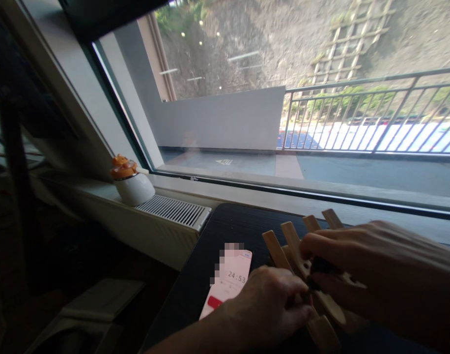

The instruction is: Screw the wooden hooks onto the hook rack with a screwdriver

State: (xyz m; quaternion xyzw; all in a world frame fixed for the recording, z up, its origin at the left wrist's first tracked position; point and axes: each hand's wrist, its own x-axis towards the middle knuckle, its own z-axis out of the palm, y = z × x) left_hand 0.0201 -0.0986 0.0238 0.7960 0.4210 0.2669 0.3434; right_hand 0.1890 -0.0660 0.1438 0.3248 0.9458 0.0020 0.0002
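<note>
On the dark table top, a small wooden slatted frame (274,248) lies with several pale slat ends pointing up and away from me. My left hand (271,302) rests at its near left side, thumb and fingers closed at a slat's edge; what is between the fingertips is too dark to make out. Over the right side of the frame reaches my right hand (379,270). Its thumb and curled fingers close around a small black object (323,267), mostly hidden, whose kind I cannot tell. The fingertips of both hands nearly meet above the frame.
A phone (234,282) showing 24:53 lies left of the frame, partly behind my left forearm. The table (184,295) ends at its left edge beside a white radiator (173,211). On that stands a white bottle with an orange lid (134,189). A window (225,162) runs behind.
</note>
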